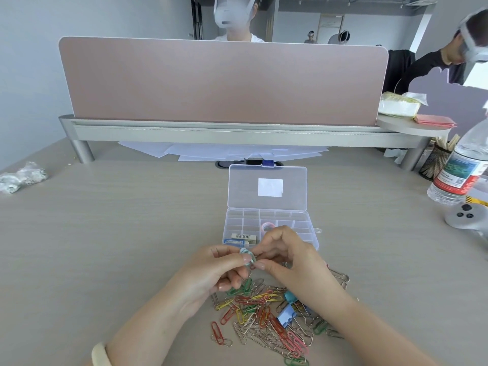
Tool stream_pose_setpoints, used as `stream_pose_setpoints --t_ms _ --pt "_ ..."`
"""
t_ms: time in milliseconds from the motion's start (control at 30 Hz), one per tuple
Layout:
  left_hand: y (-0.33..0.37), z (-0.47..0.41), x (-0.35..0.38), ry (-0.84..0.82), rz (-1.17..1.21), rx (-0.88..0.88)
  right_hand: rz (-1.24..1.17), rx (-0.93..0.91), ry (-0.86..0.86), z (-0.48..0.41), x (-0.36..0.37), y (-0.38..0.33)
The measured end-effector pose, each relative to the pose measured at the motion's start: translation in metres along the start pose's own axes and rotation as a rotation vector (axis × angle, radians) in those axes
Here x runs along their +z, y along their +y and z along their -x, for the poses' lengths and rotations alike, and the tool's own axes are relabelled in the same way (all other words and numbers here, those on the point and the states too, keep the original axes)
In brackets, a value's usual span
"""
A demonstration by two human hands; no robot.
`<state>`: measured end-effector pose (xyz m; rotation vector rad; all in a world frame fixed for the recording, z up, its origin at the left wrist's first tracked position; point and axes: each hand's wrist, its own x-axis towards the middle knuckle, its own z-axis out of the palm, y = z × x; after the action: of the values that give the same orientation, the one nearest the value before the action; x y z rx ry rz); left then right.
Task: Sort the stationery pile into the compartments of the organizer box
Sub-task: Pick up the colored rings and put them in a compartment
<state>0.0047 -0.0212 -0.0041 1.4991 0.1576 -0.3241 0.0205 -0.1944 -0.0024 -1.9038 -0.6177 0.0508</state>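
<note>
One open organizer box (237, 220) lies just beyond my left hand (224, 265) and right hand (287, 257), holding two erasers (244, 236) and one pink tape roll (268, 227); the right hand hides its near edge. Under both wrists lie paper clips (253, 302), too many to count, and two blue binder clips (286, 315). Both hands' fingertips together pinch a few pale clips (247, 256)

Both forearms are bare down to the view's lower edge: the left forearm (148, 328) at 7 o'clock, the right forearm (356, 320) at 5 o'clock. A smooth, pale cream wristband (101, 356) circles the left wrist at 7 o'clock, plain-faced and partly cut off by the edge. Nails on the left grip (219, 268) and right grip (287, 257) are short and rounded.
</note>
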Motion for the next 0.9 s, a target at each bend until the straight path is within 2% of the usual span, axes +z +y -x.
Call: stream_pose_setpoints --t_ms 67,167,333,467,600,733,800,900 --pt "0.002 -0.001 -0.002 0.048 0.022 0.003 0.05 -0.018 0.038 -0.001 -0.001 0.005" --pt "0.005 -0.003 -0.009 0.151 0.032 0.029 0.365 -0.161 0.144 -0.007 -0.006 0.017" --pt "0.005 -0.003 -0.015 0.24 -0.007 0.047 0.665 -0.143 0.01 -0.014 0.004 0.025" --pt "0.004 -0.003 -0.012 0.232 -0.029 0.066 0.842 -0.167 0.02 -0.023 0.013 0.025" --pt "0.004 -0.002 -0.012 0.216 -0.05 0.08 0.925 -0.197 0.01 -0.024 0.014 0.024" --pt "0.005 -0.002 -0.012 0.208 -0.082 0.077 1.064 -0.211 -0.084 -0.024 0.013 0.023" --pt "0.005 -0.001 -0.012 0.202 -0.098 0.081 1.045 -0.212 -0.134 -0.022 0.012 0.028" --pt "0.005 0.0 -0.011 0.203 -0.111 0.088 0.871 -0.191 -0.123 -0.019 0.007 0.027"
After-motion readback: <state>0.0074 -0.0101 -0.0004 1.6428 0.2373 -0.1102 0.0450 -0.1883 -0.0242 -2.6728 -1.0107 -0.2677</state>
